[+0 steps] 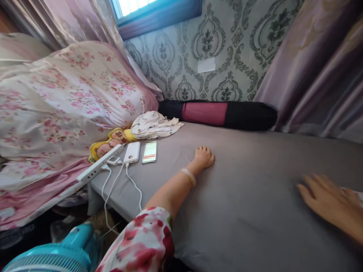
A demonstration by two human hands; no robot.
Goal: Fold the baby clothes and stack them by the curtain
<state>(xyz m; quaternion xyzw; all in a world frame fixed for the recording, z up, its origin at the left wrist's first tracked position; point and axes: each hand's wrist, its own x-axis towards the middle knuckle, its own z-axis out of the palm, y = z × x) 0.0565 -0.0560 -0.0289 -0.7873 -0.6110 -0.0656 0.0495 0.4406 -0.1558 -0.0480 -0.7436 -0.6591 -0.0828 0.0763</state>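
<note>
My left hand point(204, 156) rests palm down on a grey bedsheet point(249, 223), with its fingers short and somewhat bent. Nothing is visible in it. A pale bangle point(188, 176) circles that wrist. Over the right part of the sheet, my right hand point(326, 198) is blurred by motion; its fingers are stretched out and apart, and it holds nothing I can see. Beside it, at the right edge, lies a white thing point(351, 194) too cut off to name. To the left of my left hand is a phone point(149, 152) with a blurred-out screen.
Left of the phone lie a white power bank point(132, 152) and a power strip point(99, 163) with cables. Behind are a crumpled cloth point(155, 124), a yellow cartoon cushion point(106, 145) and a black-and-maroon roll point(204, 113) along the wall. A turquoise fan point(56, 253) stands at lower left.
</note>
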